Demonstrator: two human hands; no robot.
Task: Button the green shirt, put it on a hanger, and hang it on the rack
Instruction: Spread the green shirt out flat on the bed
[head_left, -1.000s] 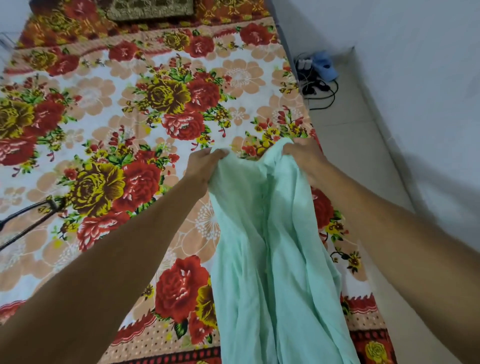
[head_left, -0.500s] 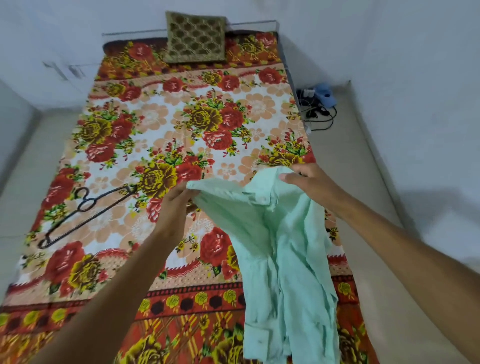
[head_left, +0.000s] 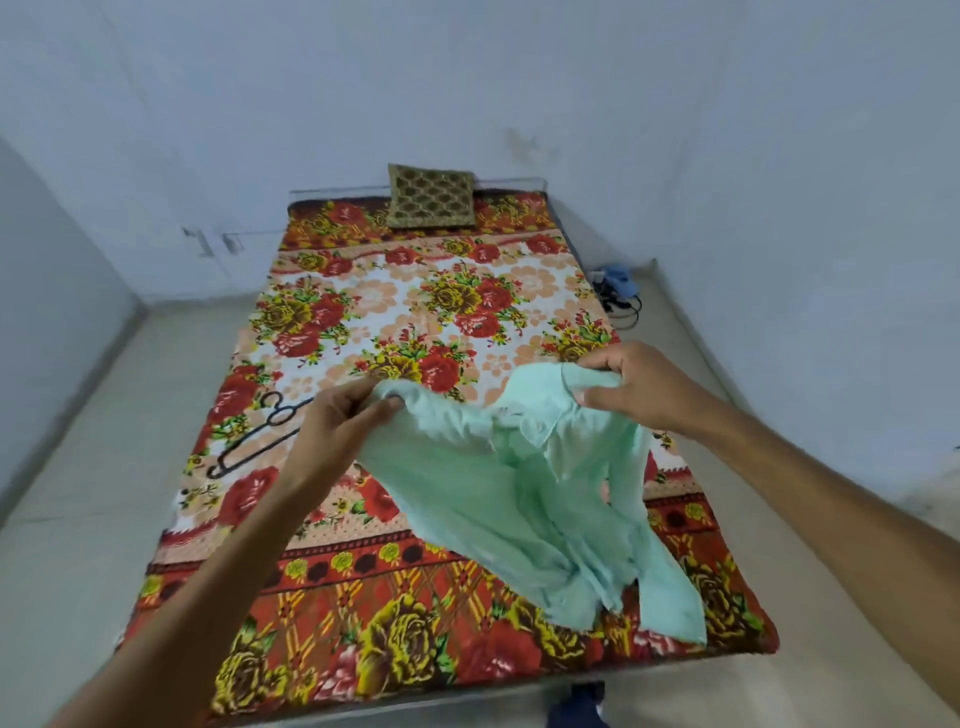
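The green shirt (head_left: 509, 467) is held up over the bed (head_left: 374, 301). One shoulder is pinched by the left hand (head_left: 332, 431), the cloth by the collar is gripped by the right hand (head_left: 634, 384), and the rest is draped below both. For buttoning, it is best laid flat, front up, with the plackets aligned. The hanger (head_left: 283, 413) is seen just left of the left hand. No container is seen.

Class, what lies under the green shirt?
The shirt, held by the left hand and right hand, hangs over the floral bedspread. The patch beneath it is covered, so unseen. The hanger lies apart, to its left.
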